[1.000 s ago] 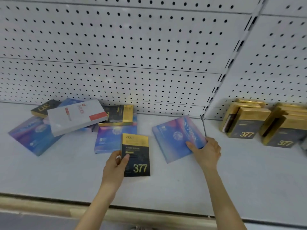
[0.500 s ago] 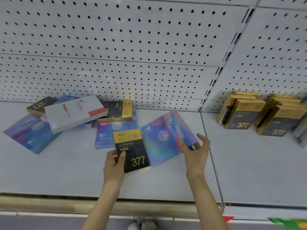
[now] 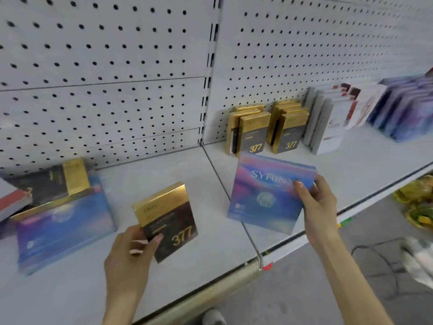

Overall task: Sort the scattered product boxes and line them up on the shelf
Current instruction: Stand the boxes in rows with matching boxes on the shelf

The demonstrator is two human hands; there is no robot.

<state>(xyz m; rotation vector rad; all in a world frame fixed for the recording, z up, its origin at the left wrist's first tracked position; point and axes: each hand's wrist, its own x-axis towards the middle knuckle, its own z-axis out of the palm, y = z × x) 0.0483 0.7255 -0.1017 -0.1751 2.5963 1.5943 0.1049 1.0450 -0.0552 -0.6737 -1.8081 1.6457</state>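
My left hand point(image 3: 133, 252) grips the lower left corner of a black and gold "377" box point(image 3: 168, 216), lifted off the white shelf point(image 3: 187, 170). My right hand point(image 3: 316, 202) holds the right edge of a blue-pink "SYRINX" box point(image 3: 264, 193), raised and facing me over the shelf joint. Two upright rows of "377" boxes point(image 3: 267, 132) stand at the pegboard behind it. Further right stand a row of white and red boxes point(image 3: 332, 118) and a row of blue-pink boxes point(image 3: 407, 109).
At the left lie scattered boxes: a blue-pink one point(image 3: 61, 226), a black and gold one point(image 3: 54, 181) on it, and a white and red one point(image 3: 11, 202) at the frame edge. Beyond the shelf's front lip point(image 3: 210, 289) is grey floor with a cable point(image 3: 384, 261).
Both hands have lifted their boxes off the shelf. The SYRINX box has moved right, past the shelf joint. My view has swung right, bringing the sorted rows closer.
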